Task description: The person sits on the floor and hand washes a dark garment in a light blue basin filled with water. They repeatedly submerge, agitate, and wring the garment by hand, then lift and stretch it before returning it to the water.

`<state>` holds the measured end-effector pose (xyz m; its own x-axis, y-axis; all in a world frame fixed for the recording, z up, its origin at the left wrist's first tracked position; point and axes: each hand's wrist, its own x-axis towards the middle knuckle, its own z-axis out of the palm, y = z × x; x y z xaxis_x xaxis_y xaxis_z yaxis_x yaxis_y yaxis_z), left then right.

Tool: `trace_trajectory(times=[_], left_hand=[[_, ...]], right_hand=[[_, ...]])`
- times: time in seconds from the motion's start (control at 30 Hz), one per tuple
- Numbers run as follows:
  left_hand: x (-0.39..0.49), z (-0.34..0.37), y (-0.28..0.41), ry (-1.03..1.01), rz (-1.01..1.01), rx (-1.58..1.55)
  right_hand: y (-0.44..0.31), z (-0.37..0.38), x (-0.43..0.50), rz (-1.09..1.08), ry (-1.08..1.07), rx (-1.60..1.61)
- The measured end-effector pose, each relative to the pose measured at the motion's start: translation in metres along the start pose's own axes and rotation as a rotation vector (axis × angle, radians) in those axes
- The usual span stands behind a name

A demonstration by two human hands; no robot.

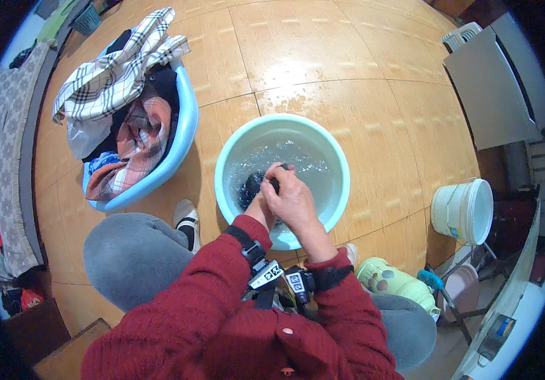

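A pale turquoise plastic basin point(341, 190) stands on the floor before me, holding rippling, slightly cloudy water. Inside it, a dark wet cloth point(249, 187) hangs at the left, partly in the water. My right hand point(292, 197) is closed around a bunched upper part of this cloth. Mostly covered by it, my left hand point(264, 209) meets the same cloth from the left, its wrist crossing under the right hand. The left fingers are largely hidden, though they appear to grip the cloth too.
A blue tub point(188, 128) heaped with clothes, including a plaid shirt point(106, 85), stands at the left. On the right are a white bucket point(453, 211), an overturned light-green bin point(391, 285) and a folding metal frame point(460, 308). Water drops dot the tiled floor point(310, 97) beyond the basin.
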<state>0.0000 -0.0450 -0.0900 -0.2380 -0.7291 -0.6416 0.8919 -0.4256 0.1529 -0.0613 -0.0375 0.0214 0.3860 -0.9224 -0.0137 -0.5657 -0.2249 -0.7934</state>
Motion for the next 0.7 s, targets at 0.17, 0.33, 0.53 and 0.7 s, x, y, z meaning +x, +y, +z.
trace_trajectory(times=[0.17,0.33,0.53,0.7], left_hand=[[0.010,0.000,-0.009,-0.078,0.112,-0.026],[0.010,0.000,-0.004,0.145,0.087,0.061],[-0.003,-0.010,0.016,-0.370,0.141,0.017],[0.005,-0.010,-0.023,0.243,0.175,0.371]], right_hand=[[0.042,0.002,0.015,0.148,0.242,-0.222],[0.052,0.003,0.014,0.149,0.260,-0.153],[0.032,0.032,0.002,-0.112,0.101,-0.143],[0.103,0.002,0.013,0.320,0.190,-0.220]])
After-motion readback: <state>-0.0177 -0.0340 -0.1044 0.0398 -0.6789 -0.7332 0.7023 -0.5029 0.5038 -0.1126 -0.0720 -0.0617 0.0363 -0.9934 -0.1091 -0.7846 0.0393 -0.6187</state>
